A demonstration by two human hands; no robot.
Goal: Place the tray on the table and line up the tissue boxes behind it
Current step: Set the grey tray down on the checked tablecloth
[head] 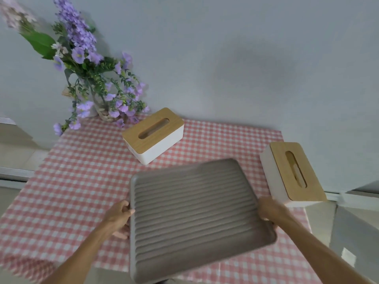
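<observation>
A grey ridged tray (194, 214) fills the near centre of the view, held by a person with both bare hands. The left hand (118, 217) clamps the tray's left edge, thumb on top and fingers curled underneath. The right hand (268, 210) clamps the right edge in the same way. The tray is tilted, and whether it touches the desk cannot be told. Below it lies a desk (78, 181) covered with a red and white checked cloth. Beyond the tray, towards the far centre, a white tissue box with a wooden lid (153, 135) stands at an angle. A second tissue box (293, 173) of the same kind stands at the desk's right edge, just beside the right hand. In the far left corner, against a pale wall, stands a vase of purple flowers (90, 78).
</observation>
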